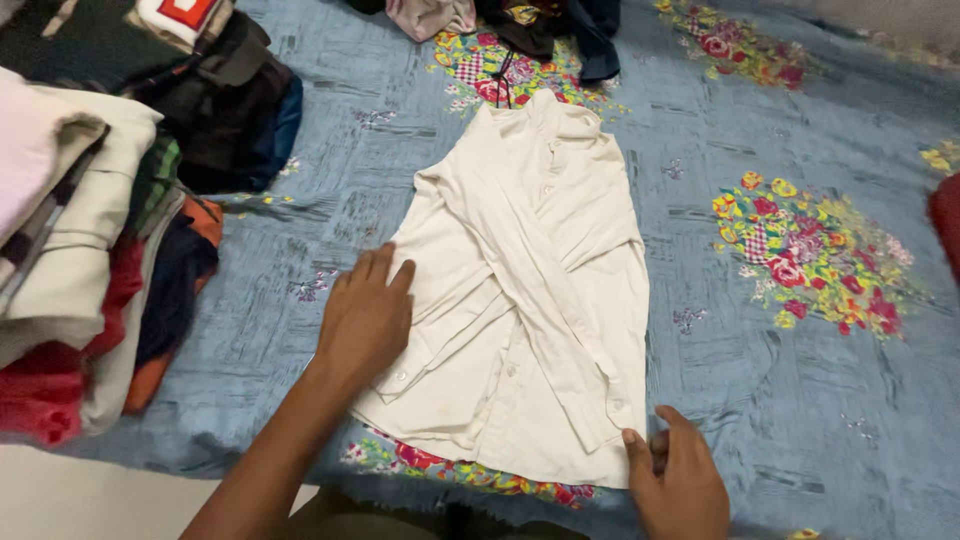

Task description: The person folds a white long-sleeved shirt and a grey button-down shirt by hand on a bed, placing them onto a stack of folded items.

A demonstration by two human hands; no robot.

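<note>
Folding is under way: cream shirt (530, 290) is lying mid-bedspread (780, 130), sleeves crossed. Left hand (367, 315) is pressing flat, fingers spread, on its left edge; right hand (678, 482) is apparently pinching the hem corner. Next move, by my judgement, calls for an even hem lift.

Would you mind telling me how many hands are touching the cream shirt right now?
2. The left hand lies flat on the cream shirt at its left edge, over a folded sleeve. The right hand pinches the bottom right corner of its hem. No other hands are in view.
</note>
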